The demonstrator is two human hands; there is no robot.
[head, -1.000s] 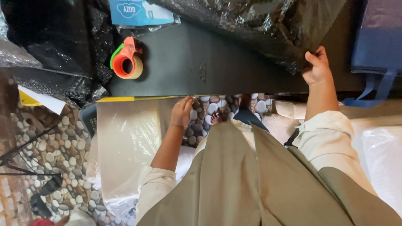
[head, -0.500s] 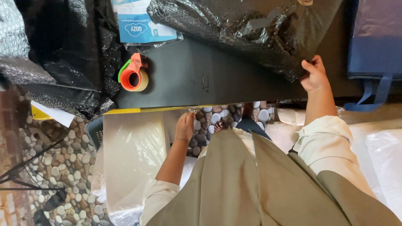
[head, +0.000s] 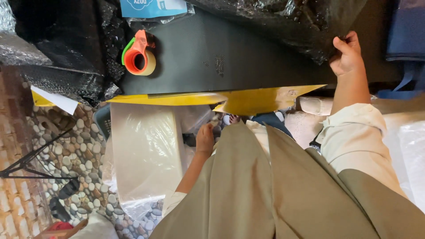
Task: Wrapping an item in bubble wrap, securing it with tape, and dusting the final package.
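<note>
My right hand [head: 347, 55] is closed on the edge of a crinkled black plastic sheet [head: 283, 22] that lies over the far part of a dark flat board [head: 230, 57]. The board has a yellow front edge, and a yellow flap [head: 261, 99] hangs from it. My left hand [head: 205, 139] is below that edge, close to my lap, with its back toward me and its fingers hidden. An orange tape dispenser with a green tab and a roll of tan tape [head: 138, 55] rests on the board's left end.
Black bubble wrap [head: 66, 44] is heaped at the left. A blue and white packet [head: 150, 6] lies at the top. A navy bag [head: 405, 31] stands at the right. A cream block in clear plastic [head: 141, 150] sits on a pebble floor [head: 75, 155], near a black tripod [head: 31, 159].
My left hand has dropped from the board's front edge toward my lap. The yellow flap now shows under the board. My right hand stays gripped on the black sheet.
</note>
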